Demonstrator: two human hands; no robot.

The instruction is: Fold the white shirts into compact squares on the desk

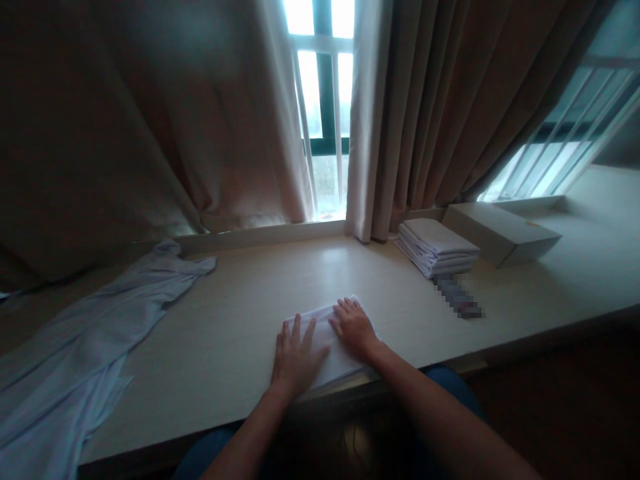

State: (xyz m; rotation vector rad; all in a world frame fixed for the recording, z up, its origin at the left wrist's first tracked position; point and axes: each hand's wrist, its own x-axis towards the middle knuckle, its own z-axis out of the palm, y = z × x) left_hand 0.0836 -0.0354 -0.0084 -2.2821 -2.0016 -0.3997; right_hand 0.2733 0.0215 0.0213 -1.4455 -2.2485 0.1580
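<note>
A folded white cloth (337, 360) lies flat at the front edge of the pale tabletop (225, 320). My left hand (299, 353) rests on its left side with the fingers spread, a little blurred. On the upper right part of the cloth lies my right hand (354, 328), palm down, its fingers stretched out. Neither hand grips anything. What kind of cloth article it is cannot be made out.
Loose, crumpled white cloth (110, 313) spreads over the table's left side. To the right stand a stack of folded white cloths (437, 245), a pixelated dark object (457, 295) and a pale box (503, 230). Long curtains (240, 120) hang behind, beside a barred window (325, 100).
</note>
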